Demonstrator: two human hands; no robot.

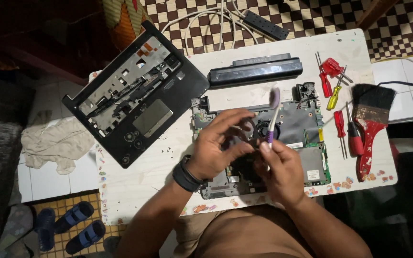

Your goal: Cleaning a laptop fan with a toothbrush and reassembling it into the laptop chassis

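Observation:
A bare laptop motherboard [307,124] lies on the white table [139,177] in front of me. My left hand [218,143], with a black wristband, holds a dark round fan part [247,134] above the board. A white and purple toothbrush [273,114] stands upright in my right hand [280,169], its bristle head up near the fan. Both hands meet over the middle of the board.
A black laptop palmrest shell [135,95] lies at the left, a long black battery [255,70] at the back. Red and yellow screwdrivers [333,86] and a red-handled paintbrush [370,122] lie at the right. A cloth [53,143], a power strip [265,24] and sandals [70,227] lie around the table.

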